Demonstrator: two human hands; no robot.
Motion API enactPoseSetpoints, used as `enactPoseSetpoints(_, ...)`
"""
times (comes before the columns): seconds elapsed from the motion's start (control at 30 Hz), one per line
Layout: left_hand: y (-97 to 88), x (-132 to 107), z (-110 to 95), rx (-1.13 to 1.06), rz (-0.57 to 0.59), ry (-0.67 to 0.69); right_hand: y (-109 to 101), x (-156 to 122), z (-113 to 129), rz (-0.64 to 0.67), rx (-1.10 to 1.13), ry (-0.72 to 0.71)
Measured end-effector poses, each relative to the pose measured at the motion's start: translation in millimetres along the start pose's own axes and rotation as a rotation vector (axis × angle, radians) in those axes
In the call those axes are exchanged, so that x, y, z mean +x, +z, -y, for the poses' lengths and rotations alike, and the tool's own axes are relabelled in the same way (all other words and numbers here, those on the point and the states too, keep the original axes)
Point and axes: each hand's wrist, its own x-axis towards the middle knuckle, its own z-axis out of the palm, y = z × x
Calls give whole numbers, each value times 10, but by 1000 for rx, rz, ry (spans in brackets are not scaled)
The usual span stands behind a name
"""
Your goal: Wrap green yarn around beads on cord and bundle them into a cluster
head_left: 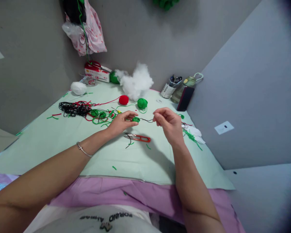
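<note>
Between the thumb and fingers of my left hand [122, 123] is a small green crocheted piece [135, 119]. A black yarn strand [146, 120] runs from it to my right hand [168, 124], whose thumb and fingertips are pinched on its end. Whether a needle is also in that pinch, I cannot tell. Just below the hands, orange-handled thread snips [142, 138] lie on the pale green table cover [99, 166], with a short black thread across their blades.
Tangled black yarn [74, 109] and small green pieces lie left. Behind are a red yarn ball [123, 100], a green yarn ball [142, 103] and white stuffing [138, 82]. A pen cup [168, 90], a bottle [178, 94] and a phone [185, 98] stand back right.
</note>
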Motion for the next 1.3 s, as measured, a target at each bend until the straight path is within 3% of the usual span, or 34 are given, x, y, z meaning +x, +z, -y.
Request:
enactPoseSetpoints(0.13, 11, 8, -51, -43, -23, 6, 89, -37, -49, 29, -366, -174)
enactPoseSetpoints(0.23, 23, 9, -77, -53, -28, 16, 113, -52, -84, 107, -520, -207)
enactPoseSetpoints(0.6, 21, -1, -48, -18, -20, 24, 145, -70, -113, 195, -618, -169)
enactPoseSetpoints(0.8, 29, -16, -30, -67, 29, -20, 162, -47, -178, 218, -462, -99)
enactPoseSetpoints(1.07, 32, -30, -107, -179, 13, 16, 161, 39, -320, 205, 93, 196)
enactPoseSetpoints(1.3, 82, -76, -100, -169, -39, 54, 227, 35, -301, 184, 134, 263)
